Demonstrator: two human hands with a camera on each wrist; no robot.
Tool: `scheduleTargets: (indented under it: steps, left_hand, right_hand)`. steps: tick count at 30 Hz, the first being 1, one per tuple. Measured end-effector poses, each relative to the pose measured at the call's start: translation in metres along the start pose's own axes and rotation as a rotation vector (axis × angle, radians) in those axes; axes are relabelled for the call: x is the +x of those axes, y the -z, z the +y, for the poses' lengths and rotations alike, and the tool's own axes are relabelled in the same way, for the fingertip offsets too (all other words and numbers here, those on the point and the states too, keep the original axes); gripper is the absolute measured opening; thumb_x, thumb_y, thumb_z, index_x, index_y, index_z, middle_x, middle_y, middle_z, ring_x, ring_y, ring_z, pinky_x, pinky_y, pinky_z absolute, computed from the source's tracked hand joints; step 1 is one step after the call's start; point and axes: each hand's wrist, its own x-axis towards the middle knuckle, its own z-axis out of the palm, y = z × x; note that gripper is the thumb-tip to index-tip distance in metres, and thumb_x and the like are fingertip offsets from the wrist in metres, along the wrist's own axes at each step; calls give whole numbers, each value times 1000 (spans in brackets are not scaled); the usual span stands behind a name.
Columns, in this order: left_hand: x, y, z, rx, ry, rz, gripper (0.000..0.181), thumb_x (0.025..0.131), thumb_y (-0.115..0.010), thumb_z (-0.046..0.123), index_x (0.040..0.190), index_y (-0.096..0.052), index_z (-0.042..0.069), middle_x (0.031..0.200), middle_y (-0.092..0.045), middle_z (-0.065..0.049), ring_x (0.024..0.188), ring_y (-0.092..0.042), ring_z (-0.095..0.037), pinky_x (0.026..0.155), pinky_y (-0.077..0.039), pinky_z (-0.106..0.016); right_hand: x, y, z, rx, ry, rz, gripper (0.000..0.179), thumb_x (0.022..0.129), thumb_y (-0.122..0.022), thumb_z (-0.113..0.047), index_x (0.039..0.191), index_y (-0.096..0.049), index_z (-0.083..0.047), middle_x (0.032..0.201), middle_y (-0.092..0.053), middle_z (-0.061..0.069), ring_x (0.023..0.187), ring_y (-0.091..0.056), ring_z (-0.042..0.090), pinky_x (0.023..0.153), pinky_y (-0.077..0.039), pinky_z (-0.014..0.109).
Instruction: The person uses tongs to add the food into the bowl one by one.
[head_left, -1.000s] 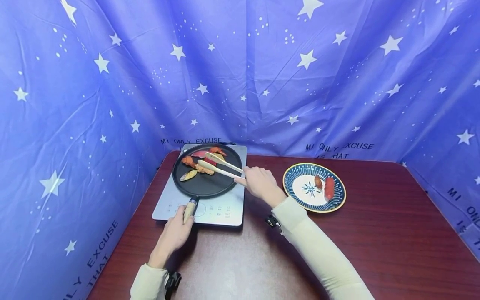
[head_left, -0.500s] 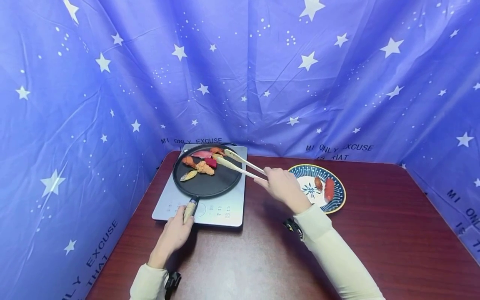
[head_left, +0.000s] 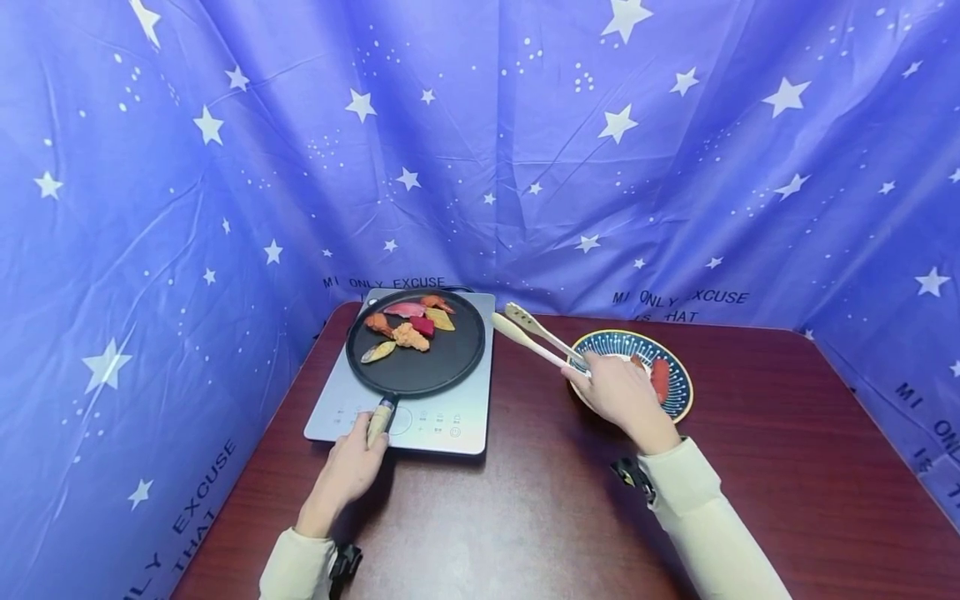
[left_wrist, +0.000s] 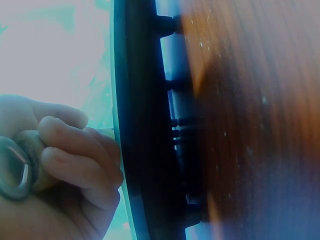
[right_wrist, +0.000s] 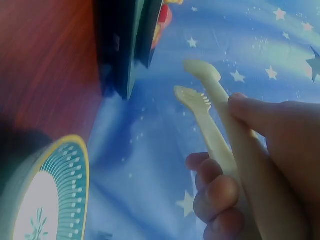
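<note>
My left hand [head_left: 351, 468] grips the handle [head_left: 379, 420] of a black frying pan [head_left: 435, 367]; in the left wrist view its fingers [left_wrist: 80, 170] curl round the handle's end. Inside the pan lie a crumbly golden-brown piece [head_left: 411, 336], a red block [head_left: 422, 326], a pink slice [head_left: 406, 309], a yellow slice [head_left: 440, 320] and other food pieces. My right hand [head_left: 624, 392] holds cream-coloured tongs [head_left: 536, 343] above a blue-and-white plate [head_left: 679, 375]. The tongs' tips are apart with nothing between them. On the plate, a red sausage [head_left: 660, 381] and a brown piece [head_left: 637, 361] are partly covered by the hand.
Beneath the pan is a silver induction cooker [head_left: 442, 433] with touch controls. Both cooker and plate stand on a dark red wooden table [head_left: 525, 517]. A blue star-patterned curtain [head_left: 480, 150] encloses the back and sides.
My right hand has carried the tongs from over the pan rightward to above the plate. The food pieces stay in the pan, and my left hand has kept its place on the handle.
</note>
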Motion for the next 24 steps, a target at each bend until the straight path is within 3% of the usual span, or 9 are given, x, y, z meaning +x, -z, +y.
scheduleTargets:
  steps: [13,17,21,24]
  left_hand:
    - [2,-1,-2,-1,-4,2,38,92,-51,24,126,-47,8,68,-53,-7,59,-49,-21,52,-39,-35]
    - [2,-2,-2,-2,-1,0,38,92,-51,24,127,-47,8,68,-53,-7,58,-49,-21,51,-38,-35]
    - [2,-2,-2,0,2,3,38,92,-52,24,127,-47,9,68,-52,-7,58,-49,-21,51,-38,-35]
    - [2,-2,-2,2,2,4,38,92,-52,24,126,-47,9,67,-52,-7,58,-49,-21,51,-38,-35]
  right_hand:
    - [-33,1,33,29,-136,-5,41,93,-53,-46,78,-51,-8,58,-49,9,48,-49,29,42,-34,43]
    - [-38,2,40,33,-179,-12,49,94,-49,-49,104,-58,-2,70,-58,20,58,-56,39,46,-39,49]
    - [-42,2,49,35,-207,-28,61,95,-44,-53,122,-55,0,89,-62,29,72,-58,47,54,-42,56]
    - [-46,0,57,40,-224,-40,54,94,-45,-53,101,-58,0,83,-61,28,69,-57,46,51,-40,54]
